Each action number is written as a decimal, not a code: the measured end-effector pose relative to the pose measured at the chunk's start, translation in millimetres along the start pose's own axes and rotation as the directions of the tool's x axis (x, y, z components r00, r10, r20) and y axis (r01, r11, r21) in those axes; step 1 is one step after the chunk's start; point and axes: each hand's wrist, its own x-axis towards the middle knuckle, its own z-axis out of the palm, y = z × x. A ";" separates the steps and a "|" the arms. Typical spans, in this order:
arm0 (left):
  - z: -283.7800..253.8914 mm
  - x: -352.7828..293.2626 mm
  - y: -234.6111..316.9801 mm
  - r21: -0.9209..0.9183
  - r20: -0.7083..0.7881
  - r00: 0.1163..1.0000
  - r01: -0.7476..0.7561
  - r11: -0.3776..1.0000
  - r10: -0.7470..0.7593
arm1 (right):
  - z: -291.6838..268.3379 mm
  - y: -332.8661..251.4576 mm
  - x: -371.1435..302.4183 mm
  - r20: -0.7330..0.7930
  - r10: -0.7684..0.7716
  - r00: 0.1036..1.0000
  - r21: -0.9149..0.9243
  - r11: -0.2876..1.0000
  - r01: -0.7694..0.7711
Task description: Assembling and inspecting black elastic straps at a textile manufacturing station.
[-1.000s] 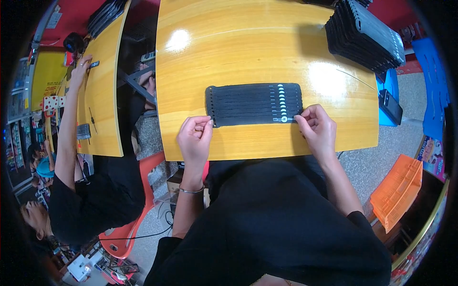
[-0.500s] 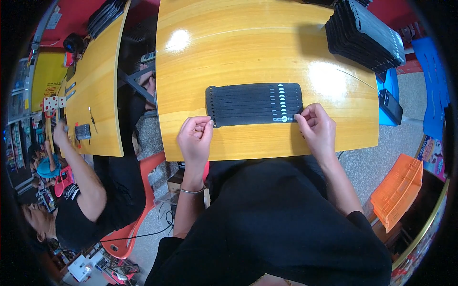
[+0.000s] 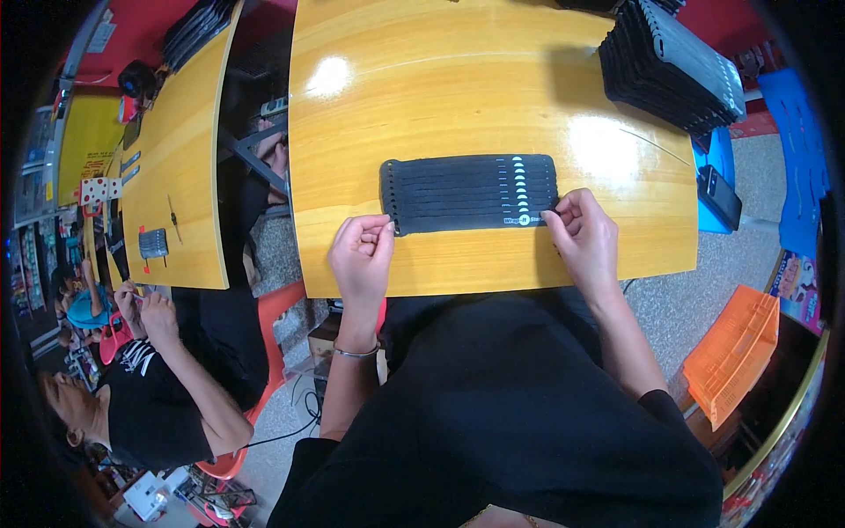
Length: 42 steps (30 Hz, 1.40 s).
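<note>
A row of several flat black straps (image 3: 453,192) lies side by side on the yellow wooden table (image 3: 422,97), overlapping closely. Small holes run down their left ends, and white half-round marks form a column near their right ends. At the lower left corner my left hand (image 3: 361,257) pinches the end of the nearest strap between thumb and fingers. My right hand (image 3: 584,239) pinches that same strap at the lower right corner. Both wrists rest close to the table's front edge, and the strap lies flat along the row.
A tall stack of black strap sets (image 3: 673,66) stands at the far right. Beside it, a dark phone (image 3: 720,198) lies on a blue stool or bin. An orange basket (image 3: 732,356) is at the lower right. On the left, a co-worker (image 3: 150,414) sits at another table (image 3: 180,132).
My hands and the straps stay almost still. At the left, the co-worker's arm has drawn back from the table, and both of their hands are now together near its edge.
</note>
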 end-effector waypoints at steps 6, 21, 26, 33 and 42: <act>2.1 -1.5 -2.8 0.019 -0.036 0.998 -0.046 0.999 0.047 | 0.2 1.4 -0.2 -0.014 -0.033 0.999 -0.036 0.999 0.033; 6.7 -4.6 5.7 0.150 -0.084 0.974 -0.197 0.969 0.211 | -1.0 -2.6 -2.0 -0.001 -0.024 1.000 -0.036 0.999 0.024; 7.1 -4.5 6.8 0.213 -0.094 0.962 -0.233 0.949 0.257 | -0.7 -1.6 -0.4 0.007 -0.007 1.000 -0.014 1.000 0.007; 0.6 -15.8 29.2 0.533 0.121 0.891 -0.430 0.728 0.438 | -4.1 22.4 -7.4 0.007 -0.094 0.996 0.205 0.975 0.091; 31.2 -31.0 40.3 0.514 0.660 0.687 -0.709 0.483 0.306 | 15.2 -13.6 -29.0 0.389 -0.603 0.696 -0.140 0.709 0.692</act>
